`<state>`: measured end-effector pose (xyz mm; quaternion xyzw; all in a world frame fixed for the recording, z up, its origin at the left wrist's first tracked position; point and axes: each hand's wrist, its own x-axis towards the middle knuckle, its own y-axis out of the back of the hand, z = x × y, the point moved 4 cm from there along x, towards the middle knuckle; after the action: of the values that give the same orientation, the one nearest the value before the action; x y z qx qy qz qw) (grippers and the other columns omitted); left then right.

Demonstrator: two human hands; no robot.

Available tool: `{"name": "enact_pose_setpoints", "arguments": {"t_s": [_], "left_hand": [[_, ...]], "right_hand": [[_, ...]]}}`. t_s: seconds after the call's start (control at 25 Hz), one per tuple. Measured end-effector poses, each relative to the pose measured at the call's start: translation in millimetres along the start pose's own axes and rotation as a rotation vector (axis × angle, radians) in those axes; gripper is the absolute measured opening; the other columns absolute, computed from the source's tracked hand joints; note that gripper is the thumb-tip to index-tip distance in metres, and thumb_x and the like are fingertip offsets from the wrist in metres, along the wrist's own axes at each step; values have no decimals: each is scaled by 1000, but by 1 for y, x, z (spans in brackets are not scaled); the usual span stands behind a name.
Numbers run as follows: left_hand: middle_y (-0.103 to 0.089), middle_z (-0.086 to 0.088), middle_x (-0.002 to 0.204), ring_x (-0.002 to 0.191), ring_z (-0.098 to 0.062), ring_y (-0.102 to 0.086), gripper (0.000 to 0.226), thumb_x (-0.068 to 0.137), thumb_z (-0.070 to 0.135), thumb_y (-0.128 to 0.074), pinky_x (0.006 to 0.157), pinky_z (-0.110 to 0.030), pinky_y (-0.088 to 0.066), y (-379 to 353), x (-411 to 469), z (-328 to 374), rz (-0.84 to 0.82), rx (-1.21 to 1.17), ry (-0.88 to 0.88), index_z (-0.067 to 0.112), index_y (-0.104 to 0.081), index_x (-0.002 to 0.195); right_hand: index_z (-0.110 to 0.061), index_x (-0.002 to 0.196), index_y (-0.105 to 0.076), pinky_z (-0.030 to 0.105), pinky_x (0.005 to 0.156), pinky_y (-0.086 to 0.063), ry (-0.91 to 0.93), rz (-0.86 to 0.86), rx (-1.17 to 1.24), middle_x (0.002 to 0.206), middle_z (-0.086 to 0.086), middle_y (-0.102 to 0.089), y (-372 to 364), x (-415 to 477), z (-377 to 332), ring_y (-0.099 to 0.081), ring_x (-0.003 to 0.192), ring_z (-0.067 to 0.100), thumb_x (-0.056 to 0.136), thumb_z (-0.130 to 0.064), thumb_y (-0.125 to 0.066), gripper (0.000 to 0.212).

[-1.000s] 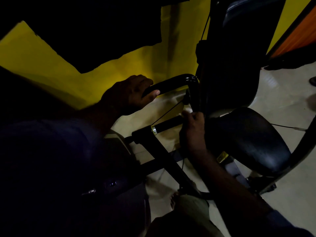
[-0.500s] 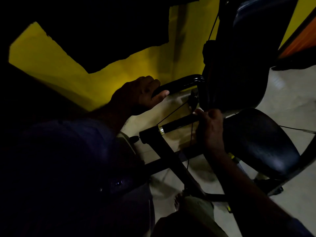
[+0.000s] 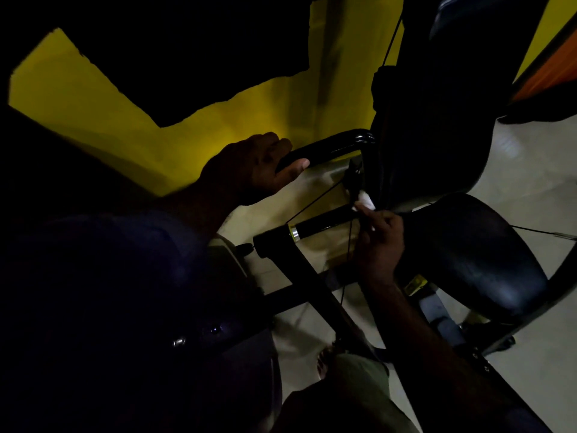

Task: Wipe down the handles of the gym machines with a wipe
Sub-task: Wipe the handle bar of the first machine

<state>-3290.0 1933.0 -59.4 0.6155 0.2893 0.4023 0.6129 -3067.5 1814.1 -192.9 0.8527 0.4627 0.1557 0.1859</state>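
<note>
**Wipe (image 3: 366, 202) at the lower handle (image 3: 321, 225)**

Fingers of the right hand (image 3: 379, 242) pinch it against the bar's inner end, beside the seat (image 3: 474, 254). The left hand (image 3: 259, 165) wraps the upper handle (image 3: 331, 148). Likely soft and limp, so best held bunched; the glossy bars look rigid, probably slick.

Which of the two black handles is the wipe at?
The lower straight handle with the metal ring: the right hand holds the wipe at its far end. The left hand grips the curved handle.
</note>
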Motion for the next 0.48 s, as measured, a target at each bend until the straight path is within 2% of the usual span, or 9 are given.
{"name": "enact_pose_setpoints", "arguments": {"t_s": [0.04, 0.08, 0.12, 0.16, 0.2, 0.28, 0.36, 0.4, 0.48], "left_hand": [[-58, -5, 94, 84, -30, -58, 58, 101, 67, -31, 63, -43, -51, 0, 0, 1, 0, 1, -4, 16, -58, 99], [-57, -5, 94, 84, -30, -58, 60, 101, 68, -30, 63, -44, -52, 0, 0, 1, -1, -3, -5, 16, -58, 100], [-57, -6, 94, 84, -31, -58, 61, 100, 68, -29, 63, -44, -51, 1, 0, 1, -5, -3, -6, 15, -58, 100], [-57, -6, 94, 83, -31, -58, 62, 100, 69, -28, 63, -44, -51, 2, 0, 1, -2, -6, -3, 15, -58, 100], [-58, -6, 93, 82, -31, -57, 61, 100, 68, -29, 62, -43, -51, 3, 0, 0, 2, -2, 3, 15, -58, 99], [-57, -6, 92, 80, -31, -57, 59, 100, 67, -31, 60, -41, -49, 3, -1, 0, 12, 20, 9, 15, -57, 98], [-56, -5, 90, 78, -32, -57, 57, 101, 67, -31, 58, -40, -47, 2, 0, 1, 25, 52, -4, 16, -55, 97], [-56, -5, 89, 77, -32, -57, 56, 102, 67, -32, 58, -39, -46, 1, 0, 2, 23, 52, -5, 16, -55, 97], [-56, -5, 90, 76, -31, -57, 57, 101, 68, -31, 58, -37, -44, 0, 0, 0, 10, 41, 2, 16, -55, 98]], "right_hand": [[-21, 116, -76, 2, 91, -39, -100, 71, 96, 110, 1, -60, -1, -4, 6, -55, 94, -12, 90, 3, -67, 37], [-22, 117, -76, 8, 97, -44, -196, 114, 221, 115, 1, -66, -8, -12, 14, -60, 102, -13, 93, -1, -66, 33], [-21, 115, -77, 22, 102, -51, -298, 121, 374, 115, 2, -73, -20, -24, 18, -66, 107, -5, 96, -8, -66, 25], [-20, 110, -79, 36, 103, -55, -422, 86, 480, 109, 3, -77, -35, -40, 20, -72, 104, 8, 98, -16, -66, 18], [-19, 104, -80, 45, 100, -57, -568, 19, 579, 101, 6, -79, -53, -58, 19, -74, 96, 18, 99, -19, -66, 15], [-14, 103, -75, 46, 89, -59, -840, -200, 755, 98, 15, -77, -83, -83, 12, -72, 88, 25, 101, -13, -62, 14], [-6, 101, -66, 34, 74, -62, -1041, -386, 941, 92, 18, -71, -90, -78, 2, -71, 80, 24, 103, -5, -52, 14], [-4, 96, -64, 30, 68, -62, -1126, -422, 1077, 85, 16, -70, -86, -66, 3, -70, 73, 20, 103, -1, -48, 17], [-3, 91, -69, 27, 63, -63, -1198, -339, 1384, 80, 11, -71, -68, -33, 11, -71, 65, 17, 100, 0, -45, 26]]}}
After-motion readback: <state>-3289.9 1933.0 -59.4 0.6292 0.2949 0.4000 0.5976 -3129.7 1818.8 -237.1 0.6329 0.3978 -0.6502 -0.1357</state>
